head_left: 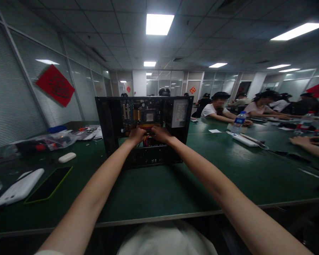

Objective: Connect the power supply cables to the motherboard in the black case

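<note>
An open black computer case (154,161) stands upright in front of me with its inside facing my way. My left hand (136,135) and my right hand (161,134) both reach into it, at the lower edge of the motherboard (134,109). Their fingers are curled at the two ends of the red and yellow memory slots (148,126); whatever is between the fingertips is hidden. Just below and between the hands hangs a bundle of coloured cables (148,141). The power supply (178,113) fills the case's upper right corner.
On the green table (159,194), a phone with a green rim (50,185), a white power bank (20,187) and a plastic bag (45,143) lie to the left. To the right are a water bottle (238,123) and a white device (245,140). Other people sit along the right side.
</note>
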Action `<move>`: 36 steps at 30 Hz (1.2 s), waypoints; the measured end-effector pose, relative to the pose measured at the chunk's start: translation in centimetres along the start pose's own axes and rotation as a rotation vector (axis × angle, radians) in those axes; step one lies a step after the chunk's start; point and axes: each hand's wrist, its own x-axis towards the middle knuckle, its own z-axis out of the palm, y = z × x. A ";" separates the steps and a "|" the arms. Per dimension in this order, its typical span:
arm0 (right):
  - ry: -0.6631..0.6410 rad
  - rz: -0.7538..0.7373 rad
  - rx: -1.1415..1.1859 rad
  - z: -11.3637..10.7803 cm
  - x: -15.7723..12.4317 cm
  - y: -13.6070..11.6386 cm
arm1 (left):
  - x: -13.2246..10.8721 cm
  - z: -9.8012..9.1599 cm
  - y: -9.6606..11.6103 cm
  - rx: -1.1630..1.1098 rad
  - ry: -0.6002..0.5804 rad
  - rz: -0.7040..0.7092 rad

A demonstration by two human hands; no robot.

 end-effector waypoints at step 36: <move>-0.031 0.006 0.010 0.6 0.4 0.0 | -0.3 0.2 0.0 -0.010 0.020 -0.050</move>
